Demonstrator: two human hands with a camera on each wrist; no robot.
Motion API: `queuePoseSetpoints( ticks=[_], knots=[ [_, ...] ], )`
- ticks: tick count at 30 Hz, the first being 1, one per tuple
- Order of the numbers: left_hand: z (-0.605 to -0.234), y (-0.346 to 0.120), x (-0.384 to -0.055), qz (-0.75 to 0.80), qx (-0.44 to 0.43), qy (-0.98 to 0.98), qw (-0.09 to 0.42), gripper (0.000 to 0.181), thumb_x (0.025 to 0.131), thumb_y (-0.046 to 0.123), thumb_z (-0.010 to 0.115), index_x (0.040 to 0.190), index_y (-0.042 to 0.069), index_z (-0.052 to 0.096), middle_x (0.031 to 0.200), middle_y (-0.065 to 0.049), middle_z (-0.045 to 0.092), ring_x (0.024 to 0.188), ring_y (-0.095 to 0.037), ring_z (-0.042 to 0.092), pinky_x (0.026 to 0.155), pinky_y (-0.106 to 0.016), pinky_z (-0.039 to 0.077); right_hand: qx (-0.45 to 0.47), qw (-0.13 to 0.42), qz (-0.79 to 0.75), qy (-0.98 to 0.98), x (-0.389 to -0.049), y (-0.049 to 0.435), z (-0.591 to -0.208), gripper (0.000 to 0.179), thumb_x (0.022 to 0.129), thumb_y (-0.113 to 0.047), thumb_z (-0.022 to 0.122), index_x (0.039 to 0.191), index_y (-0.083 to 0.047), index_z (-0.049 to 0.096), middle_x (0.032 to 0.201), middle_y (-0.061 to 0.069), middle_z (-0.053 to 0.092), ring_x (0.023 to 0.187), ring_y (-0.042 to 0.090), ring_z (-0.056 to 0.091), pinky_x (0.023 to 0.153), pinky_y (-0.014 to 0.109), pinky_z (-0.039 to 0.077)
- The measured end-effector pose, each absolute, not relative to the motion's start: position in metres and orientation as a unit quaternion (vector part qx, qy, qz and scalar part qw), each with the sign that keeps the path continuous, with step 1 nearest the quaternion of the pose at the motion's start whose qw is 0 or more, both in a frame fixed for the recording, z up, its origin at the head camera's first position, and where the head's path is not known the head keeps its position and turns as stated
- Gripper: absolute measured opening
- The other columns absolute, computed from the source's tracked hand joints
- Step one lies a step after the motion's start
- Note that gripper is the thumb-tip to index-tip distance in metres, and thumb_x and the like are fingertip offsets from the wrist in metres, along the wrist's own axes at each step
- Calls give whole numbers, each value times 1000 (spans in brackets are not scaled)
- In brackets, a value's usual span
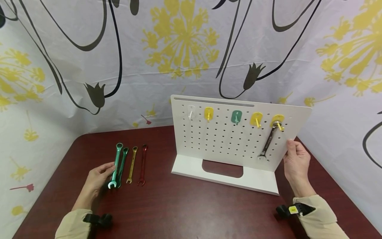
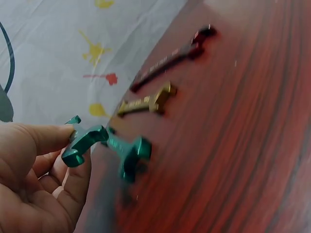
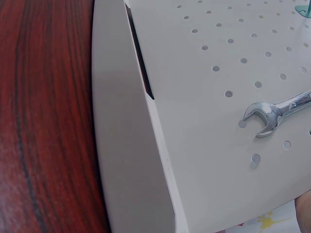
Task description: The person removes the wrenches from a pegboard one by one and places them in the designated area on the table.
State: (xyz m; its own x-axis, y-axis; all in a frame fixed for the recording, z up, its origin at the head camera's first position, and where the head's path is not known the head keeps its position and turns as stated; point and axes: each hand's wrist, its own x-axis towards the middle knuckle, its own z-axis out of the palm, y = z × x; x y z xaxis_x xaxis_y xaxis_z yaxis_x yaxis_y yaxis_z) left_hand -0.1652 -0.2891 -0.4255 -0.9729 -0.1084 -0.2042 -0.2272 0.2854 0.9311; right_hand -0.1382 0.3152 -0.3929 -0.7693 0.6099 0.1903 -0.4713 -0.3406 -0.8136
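In the head view my left hand (image 1: 96,177) pinches a green combination wrench (image 1: 115,166) between thumb and fingers, its open end toward me. The left wrist view shows that wrench (image 2: 80,145) raised above a second green wrench (image 2: 127,153). Right of these on the table lie a gold wrench (image 1: 132,166) and a red wrench (image 1: 143,166). My right hand (image 1: 298,162) grips the right edge of a white pegboard (image 1: 215,142), thumb in front and the other fingers mostly hidden behind. A silver wrench (image 1: 270,141) hangs from the rightmost yellow hook (image 1: 280,126).
Other hooks on the board are a white hook (image 1: 191,112), a yellow hook (image 1: 209,114), a green hook (image 1: 236,117) and another yellow hook (image 1: 257,120). The board's base (image 1: 191,167) stands on the dark red table (image 1: 179,209). Patterned cloth (image 1: 125,66) hangs behind.
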Motion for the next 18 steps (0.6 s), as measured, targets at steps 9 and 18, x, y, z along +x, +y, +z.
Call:
queuePoseSetpoints(
  ticks=[9,18],
  knots=[
    [-431,-302,-163,539,-122,831,62,55,93,29,60,132,-7,48,81,24,57,75,8,55,69,-16,51,-86,329,812,-475,-138,315,-392,17,89,-12,60,81,2,62,96,5,68,92,12,64,70,20,53],
    [-435,-310,-163,507,-118,852,55,50,95,25,55,132,-8,47,84,20,57,73,9,54,67,-17,52,-75,329,819,-465,-138,315,-393,17,89,-11,59,82,3,63,92,7,70,88,12,66,68,21,54]
  ],
)
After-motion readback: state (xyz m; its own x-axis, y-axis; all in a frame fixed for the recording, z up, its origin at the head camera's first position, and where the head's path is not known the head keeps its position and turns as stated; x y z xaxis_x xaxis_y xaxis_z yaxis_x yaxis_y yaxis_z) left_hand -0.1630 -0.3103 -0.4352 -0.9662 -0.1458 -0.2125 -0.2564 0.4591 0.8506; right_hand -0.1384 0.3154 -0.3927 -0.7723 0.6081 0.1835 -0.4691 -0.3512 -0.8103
